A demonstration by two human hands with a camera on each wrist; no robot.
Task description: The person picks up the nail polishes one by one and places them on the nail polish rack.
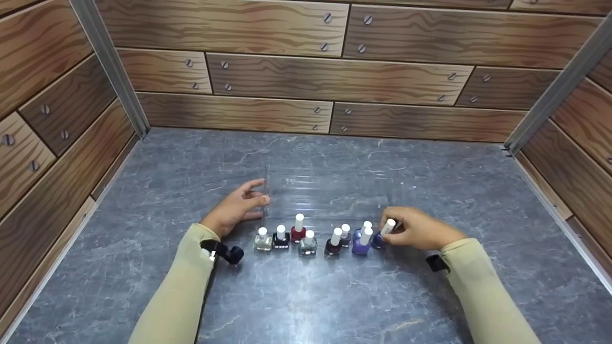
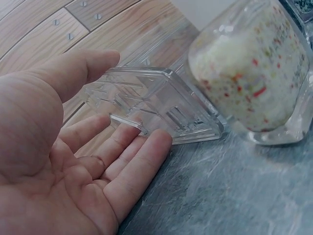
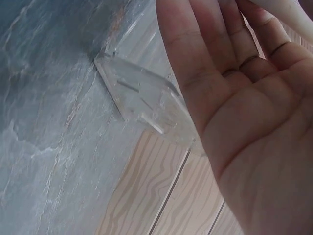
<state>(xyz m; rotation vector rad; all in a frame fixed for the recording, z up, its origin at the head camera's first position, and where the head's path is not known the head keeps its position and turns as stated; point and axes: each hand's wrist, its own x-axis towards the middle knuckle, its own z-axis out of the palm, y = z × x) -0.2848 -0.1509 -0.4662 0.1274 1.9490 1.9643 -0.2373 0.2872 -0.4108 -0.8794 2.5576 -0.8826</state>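
On the left, a person's bare left hand (image 1: pixel 237 206) rests at the near end of a clear, ridged plastic rack (image 1: pixel 302 196). Its fingers are spread and loosely bent, with the thumb apart from the rest; they seem to lie against the end panel, gripping nothing firmly, perhaps to keep it steady. The rack sits on a grey marbled surface (image 1: pixel 291 296), its length running left to right behind a loose line of small white-capped glass bottles, all of them upright except the last.

From the left come a cream bottle flecked with coloured specks (image 1: pixel 263 242), a black bottle (image 1: pixel 281 240), a red bottle (image 1: pixel 298 233) set slightly back, and a glittery grey-green bottle (image 1: pixel 308 246) nearer the viewer. After a gap stand a dark maroon bottle (image 1: pixel 333 247), a dusky mauve bottle (image 1: pixel 345 238) just behind it, and a violet bottle (image 1: pixel 361 247) partly hiding a blue one (image 1: pixel 356 234). Standing between the rack and the person, they are probably there for easy reach.

At the far right, the right hand (image 1: pixel 415 230) pinches a dark navy bottle (image 1: pixel 378 241) by its tall cap — a hold that likely keeps the fingers off the glass. This bottle tilts, and whether its base touches the surface is unclear.
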